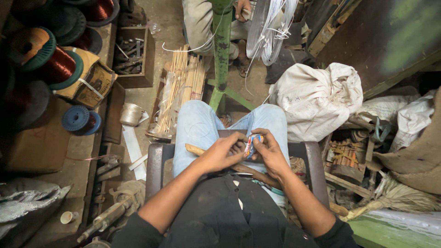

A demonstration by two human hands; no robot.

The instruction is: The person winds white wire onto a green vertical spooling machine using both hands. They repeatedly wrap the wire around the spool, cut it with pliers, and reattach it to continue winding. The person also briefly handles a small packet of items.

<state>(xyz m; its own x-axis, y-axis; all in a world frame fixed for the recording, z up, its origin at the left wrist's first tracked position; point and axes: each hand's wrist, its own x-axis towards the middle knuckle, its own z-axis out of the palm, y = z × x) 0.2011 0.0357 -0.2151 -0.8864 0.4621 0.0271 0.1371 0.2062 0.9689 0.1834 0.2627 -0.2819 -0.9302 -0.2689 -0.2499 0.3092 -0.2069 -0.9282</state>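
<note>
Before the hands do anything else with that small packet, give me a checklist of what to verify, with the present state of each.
1. Both hands on the small packet: ok. Left hand and right hand meet at it over the lap.
2. Packet open or sealed: cannot tell, too small and half covered by fingers.
3. Wooden stick across the lap: ok, it lies under the left hand, one end sticking out to the side.
4. Room in front of the knees: not ok, a green metal stand and a bundle of thin sticks sit close.
5. Other person nearby: ok, seated beyond the stand, apart from the hands.
</note>
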